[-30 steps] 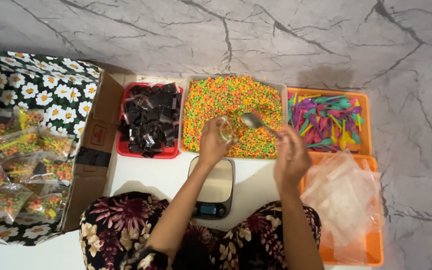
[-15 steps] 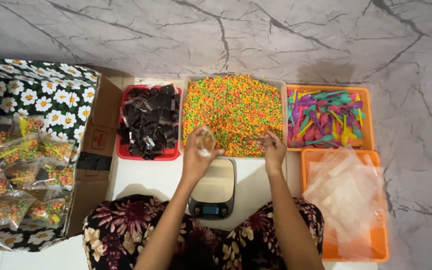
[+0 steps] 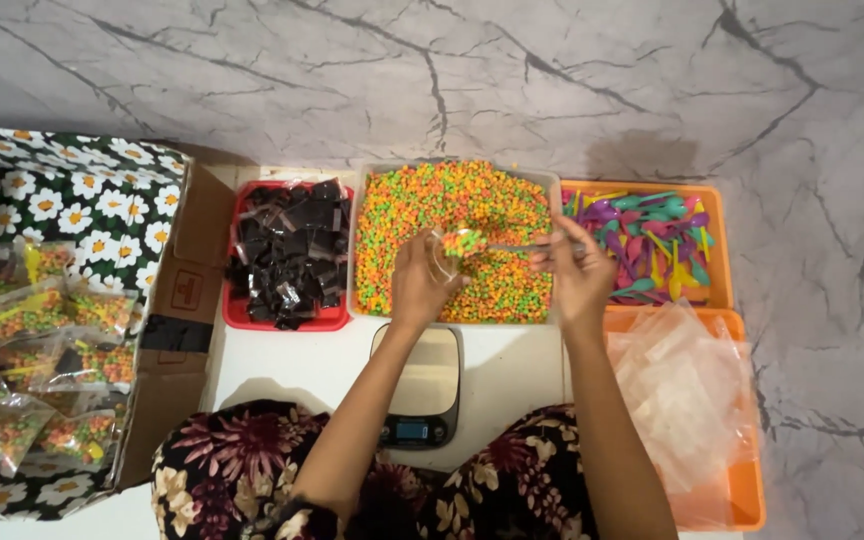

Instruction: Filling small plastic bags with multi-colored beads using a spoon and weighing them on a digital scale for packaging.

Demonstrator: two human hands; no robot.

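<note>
- The left hand (image 3: 420, 285) pinches a small clear bag (image 3: 460, 243) open at centre frame, above the tray of multicoloured cereal bits (image 3: 452, 205).
- The right hand (image 3: 577, 270) grips a metal spoon (image 3: 512, 246), its heaped bowl at the bag's mouth.
- Judged step: filling. Next calls for a steady tip, bag held wide.
- The kitchen scale (image 3: 422, 385) sits below.

Just below the fingers (image 3: 430, 262) of the left hand, a kitchen scale (image 3: 422, 385) shows a small blue-lit screen (image 3: 411, 430) at its near edge. Left of them, dark glossy sachets (image 3: 289, 250) fill a red tray. Far left lie clear filled bags (image 3: 22, 360) of coloured grains beside a cardboard flap with a red label (image 3: 188, 290). Right and below the right fingers, empty clear bags (image 3: 687, 390) pile up.
</note>
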